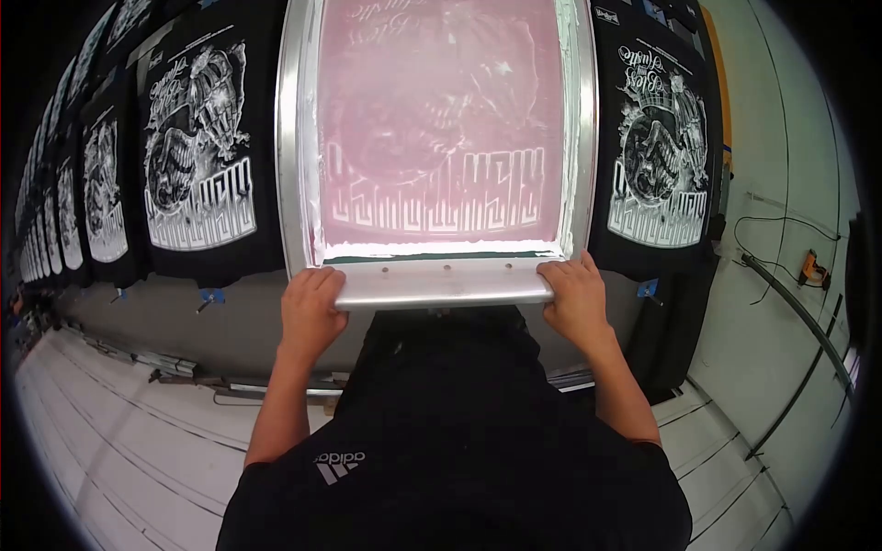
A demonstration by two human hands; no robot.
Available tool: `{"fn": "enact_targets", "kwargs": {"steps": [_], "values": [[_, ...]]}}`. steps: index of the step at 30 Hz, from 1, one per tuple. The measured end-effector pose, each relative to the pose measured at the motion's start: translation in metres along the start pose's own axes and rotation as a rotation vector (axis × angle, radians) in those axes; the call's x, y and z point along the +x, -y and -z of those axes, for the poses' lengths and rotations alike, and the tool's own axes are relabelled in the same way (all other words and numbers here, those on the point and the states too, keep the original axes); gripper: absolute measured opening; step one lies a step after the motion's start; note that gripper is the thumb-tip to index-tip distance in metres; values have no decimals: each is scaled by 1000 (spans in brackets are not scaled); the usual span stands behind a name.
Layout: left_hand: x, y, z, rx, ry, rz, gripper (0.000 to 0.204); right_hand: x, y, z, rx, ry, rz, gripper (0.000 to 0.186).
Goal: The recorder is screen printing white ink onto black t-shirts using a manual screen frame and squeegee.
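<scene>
Both my hands grip the ends of a silver metal squeegee with several small screws or holes along its face. A thin dark green blade edge shows along its far side. My left hand is closed round the left end, my right hand round the right end. Beyond the squeegee lies a printing screen with pink mesh in a metal frame. White ink forms a ridge along the near mesh edge and smears both sides. A faint design shows through the mesh; the frame's near side is mostly hidden.
Black shirts with white prints lie either side of the screen: one shirt at left, with several more beyond it, and another shirt at right. Blue-handled clamps stick out below them. An orange tool and cables are by the right wall.
</scene>
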State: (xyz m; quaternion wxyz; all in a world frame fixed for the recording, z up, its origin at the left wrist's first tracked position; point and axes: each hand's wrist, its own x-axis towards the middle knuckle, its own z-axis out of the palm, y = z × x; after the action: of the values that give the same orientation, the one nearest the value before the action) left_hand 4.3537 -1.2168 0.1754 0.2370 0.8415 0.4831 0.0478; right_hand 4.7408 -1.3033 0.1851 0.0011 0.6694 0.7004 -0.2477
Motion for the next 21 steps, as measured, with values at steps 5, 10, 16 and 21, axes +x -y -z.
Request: {"fn": "enact_targets", "kwargs": {"steps": [5,10,16,21], "values": [[-26,2,-22,19,-127,-15,41,-14,-5,-15,-30,9,34,45],[26,23,-42,35,-305,-99,40,23,-20,-26,-99,-172,69,55],[232,86,9,143,-359,-99,38,219,-68,47,-187,-346,79,49],[377,120,59,297,-254,33,36,353,-85,120,-298,-237,-29,38]]}}
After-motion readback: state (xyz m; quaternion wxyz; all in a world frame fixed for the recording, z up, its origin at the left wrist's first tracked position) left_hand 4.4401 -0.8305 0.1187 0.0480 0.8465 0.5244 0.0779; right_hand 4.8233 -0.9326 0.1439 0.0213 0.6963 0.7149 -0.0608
